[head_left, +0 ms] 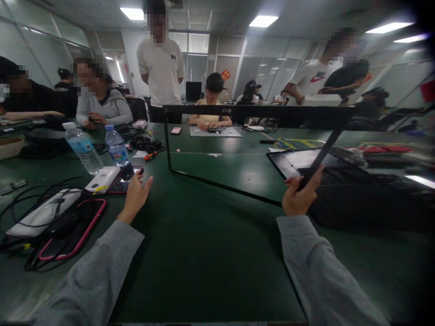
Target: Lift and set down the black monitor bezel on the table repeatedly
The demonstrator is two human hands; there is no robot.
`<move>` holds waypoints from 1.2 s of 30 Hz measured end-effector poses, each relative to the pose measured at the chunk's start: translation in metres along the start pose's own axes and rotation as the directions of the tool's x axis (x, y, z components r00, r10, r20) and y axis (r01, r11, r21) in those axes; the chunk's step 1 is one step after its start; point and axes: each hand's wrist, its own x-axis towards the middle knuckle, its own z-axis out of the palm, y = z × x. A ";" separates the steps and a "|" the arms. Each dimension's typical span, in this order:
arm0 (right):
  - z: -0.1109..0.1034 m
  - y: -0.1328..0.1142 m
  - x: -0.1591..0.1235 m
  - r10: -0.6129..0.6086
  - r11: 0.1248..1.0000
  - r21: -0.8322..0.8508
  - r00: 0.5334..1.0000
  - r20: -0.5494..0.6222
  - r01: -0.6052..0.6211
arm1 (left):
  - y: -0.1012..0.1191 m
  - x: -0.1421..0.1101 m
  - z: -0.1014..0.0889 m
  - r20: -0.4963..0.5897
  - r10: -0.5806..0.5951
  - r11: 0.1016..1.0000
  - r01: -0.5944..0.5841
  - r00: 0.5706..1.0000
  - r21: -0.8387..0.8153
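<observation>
Here I am, my right hand (301, 197) closed around one side of a thin black rectangular frame with an LG logo (272, 110), and that is my only grip on it! The frame stands up at a tilt over the dark green, smooth-topped surface (204, 271), its far end reaching out to the left. All that length hangs off one side, so if my fingers loosen, it could twist and swing down; slim as it looks, I judge it could flex or crack at a corner. Does the low corner touch the surface? From here I can't tell.

Over to my left hand (134, 197): fingers loosely spread, nothing pinched, right beside a dark-screened phone with a red edge (118, 184). Whether it touches the phone, I can't say. A careless sweep there could shove the phone into the white rectangular power bank (103, 179), or tip the clear plastic bottle with a white cap (81, 146) or the smaller blue-capped bottle (117, 147).

Danger on the right too! A flat, glossy panel with a black rim (295, 160) lies close by my gripping hand, and a dropped side could scratch it. Straight across, a seated person's hands (214, 124) work over a pale grey mat (200, 132); a wide forward swing could reach into that space.
</observation>
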 end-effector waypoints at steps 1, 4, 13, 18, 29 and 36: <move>0.001 -0.002 -0.001 0.007 1.000 0.012 1.000 0.013 -0.008 | 0.001 0.000 0.000 -0.006 -0.009 1.000 0.009 1.000 -0.029; 0.006 -0.005 -0.004 -0.016 0.999 0.042 0.999 0.034 0.015 | 0.006 -0.002 -0.001 0.035 -0.021 0.991 0.025 0.999 -0.133; 0.024 0.022 -0.008 0.049 0.996 0.068 0.997 0.060 -0.053 | 0.009 -0.005 0.002 0.184 0.035 0.991 -0.011 0.982 -0.133; 0.028 0.033 -0.008 0.093 0.996 -0.025 0.988 0.120 -0.090 | 0.009 -0.008 0.002 0.239 0.124 0.992 -0.130 0.963 0.008; 0.041 0.075 -0.006 0.338 0.926 -0.318 0.818 0.465 -0.202 | -0.005 -0.011 0.011 0.220 0.100 0.909 -0.179 0.970 0.376; 0.032 0.059 0.001 0.134 0.990 -0.086 0.952 0.276 -0.114 | 0.011 -0.012 0.004 0.034 0.184 0.945 -0.187 0.982 0.267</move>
